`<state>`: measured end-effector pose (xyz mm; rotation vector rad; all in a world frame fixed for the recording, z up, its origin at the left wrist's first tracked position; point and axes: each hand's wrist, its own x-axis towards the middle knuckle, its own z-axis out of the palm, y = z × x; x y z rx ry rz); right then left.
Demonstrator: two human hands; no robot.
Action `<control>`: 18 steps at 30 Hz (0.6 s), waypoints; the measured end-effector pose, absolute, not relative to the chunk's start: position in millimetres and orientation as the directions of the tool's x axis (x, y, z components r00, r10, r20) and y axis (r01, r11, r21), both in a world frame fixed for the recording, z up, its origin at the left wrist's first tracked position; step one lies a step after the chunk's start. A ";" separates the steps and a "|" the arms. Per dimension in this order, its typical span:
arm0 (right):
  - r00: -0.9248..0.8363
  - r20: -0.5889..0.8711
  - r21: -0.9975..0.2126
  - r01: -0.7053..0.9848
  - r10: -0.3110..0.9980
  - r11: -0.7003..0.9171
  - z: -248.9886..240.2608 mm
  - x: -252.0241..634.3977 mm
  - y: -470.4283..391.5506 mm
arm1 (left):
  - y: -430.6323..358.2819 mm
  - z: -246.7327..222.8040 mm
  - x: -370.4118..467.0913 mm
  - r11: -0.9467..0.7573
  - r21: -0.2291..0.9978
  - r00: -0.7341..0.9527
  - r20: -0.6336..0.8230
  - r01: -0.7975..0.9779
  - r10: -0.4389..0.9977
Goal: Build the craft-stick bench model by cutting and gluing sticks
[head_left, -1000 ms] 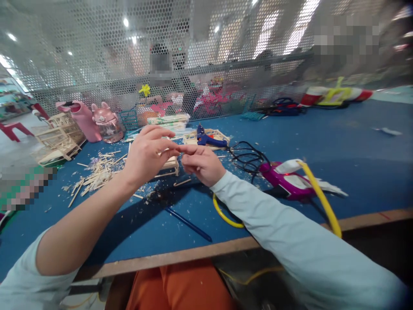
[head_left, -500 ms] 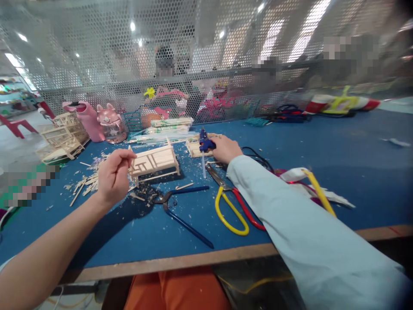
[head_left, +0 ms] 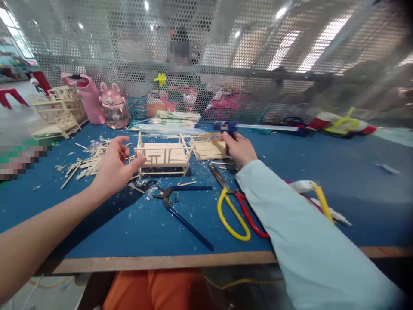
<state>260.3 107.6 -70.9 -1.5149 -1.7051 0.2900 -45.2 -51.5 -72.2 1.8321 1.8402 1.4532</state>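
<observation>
My right hand (head_left: 240,148) is wrapped round the handle of a blue hot glue gun (head_left: 226,126); a long clear glue stick (head_left: 271,128) sticks out of its back to the right. My left hand (head_left: 114,165) is open, thumb and fingers apart, at the left end of a small wooden model (head_left: 164,157) like a bench or bed made of sticks. Its thumb overlaps the model's corner post; whether it touches I cannot tell. Behind the glue gun hand lies a second stick-built piece (head_left: 208,148). Blue-handled pliers (head_left: 183,215) and scissors (head_left: 230,204) with yellow and red handles lie in front.
Loose sticks and scraps (head_left: 92,161) are heaped left of my left hand. Taller stick models (head_left: 60,112), a pink bottle (head_left: 92,101) and a rabbit-eared jar (head_left: 113,107) stand at the back left. Packs of sticks (head_left: 177,116) lie before a perforated metal screen (head_left: 129,56).
My right hand has lifted the glue gun and turned it, so the glue stick now points right instead of down. My left hand has opened from a pinch at the model's corner.
</observation>
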 end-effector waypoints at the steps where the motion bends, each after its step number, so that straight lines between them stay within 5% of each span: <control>1: 0.067 0.414 -0.680 0.686 0.908 0.259 -68.4 262.1 104.7 | -51.4 -75.5 -45.1 -0.184 0.731 -0.242 0.435 0.657 0.868; 8: -0.100 0.304 -0.823 0.474 0.947 0.314 -34.3 266.5 36.9 | -53.4 -86.2 -49.6 -0.093 0.689 -0.151 0.284 0.719 0.947; 13: -0.272 0.346 -0.570 0.699 0.898 0.432 -23.7 269.6 -31.3 | -50.6 -86.4 -50.7 -0.092 0.721 -0.129 0.246 0.687 0.961; 18: -0.378 0.461 -0.405 0.715 0.803 0.570 -34.7 260.7 -53.7 | -51.0 -86.3 -49.4 -0.068 0.726 -0.138 0.221 0.684 0.966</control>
